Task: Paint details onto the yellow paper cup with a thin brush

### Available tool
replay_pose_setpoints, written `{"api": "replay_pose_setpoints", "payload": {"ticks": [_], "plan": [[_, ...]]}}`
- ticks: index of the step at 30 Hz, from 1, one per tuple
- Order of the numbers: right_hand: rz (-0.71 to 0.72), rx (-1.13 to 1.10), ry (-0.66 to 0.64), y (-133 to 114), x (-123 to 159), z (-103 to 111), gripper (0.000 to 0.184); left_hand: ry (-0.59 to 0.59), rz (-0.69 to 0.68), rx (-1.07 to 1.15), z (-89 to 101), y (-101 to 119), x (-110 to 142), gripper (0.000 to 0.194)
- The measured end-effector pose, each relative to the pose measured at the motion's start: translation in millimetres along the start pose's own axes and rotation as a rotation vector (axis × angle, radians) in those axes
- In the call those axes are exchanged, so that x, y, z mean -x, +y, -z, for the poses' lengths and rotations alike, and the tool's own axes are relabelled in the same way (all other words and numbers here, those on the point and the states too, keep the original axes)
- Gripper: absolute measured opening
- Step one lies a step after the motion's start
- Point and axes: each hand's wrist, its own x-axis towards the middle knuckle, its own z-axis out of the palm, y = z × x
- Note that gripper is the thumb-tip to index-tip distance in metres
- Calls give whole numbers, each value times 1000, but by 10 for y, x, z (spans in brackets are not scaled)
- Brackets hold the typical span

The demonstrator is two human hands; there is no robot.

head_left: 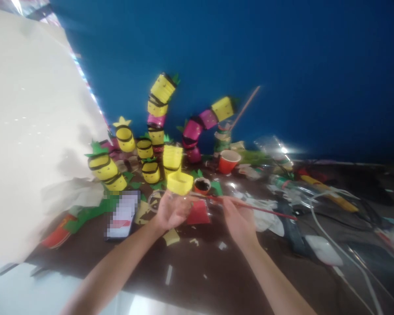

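My left hand [172,210] is closed around the lower part of a small yellow cup [180,183], whose open rim faces up. A thin paintbrush with a long red handle [265,210] is gripped in my right hand [238,218]. Its tip end points left and lies close to the cup; blur hides whether they touch. Just behind the hands stands a small container of black paint [202,185]. Between my hands a flat red piece [198,212] lies on the table.
Yellow and magenta decorated cups [157,109] stand in curved stacks at the back. A phone [123,214] lies left, with a red cup [229,162] behind. A hot glue gun [330,192], a white cable [335,245] and scraps cover the right of the brown table [190,271].
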Motion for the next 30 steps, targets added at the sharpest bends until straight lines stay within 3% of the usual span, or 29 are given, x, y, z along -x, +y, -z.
{"api": "replay_pose_setpoints", "payload": {"ticks": [8, 15, 23, 30], "plan": [[83, 122, 117, 79, -66, 99, 25, -19, 19, -26, 27, 35, 31, 54], [-2, -43, -9, 35, -39, 42, 27, -50, 44, -5, 38, 38, 23, 54], [53, 109, 89, 42, -42, 58, 26, -48, 31, 26, 26, 43, 34, 53], [49, -81, -106, 2, -68, 140, 11, -43, 27, 40, 38, 36, 29, 49]]}}
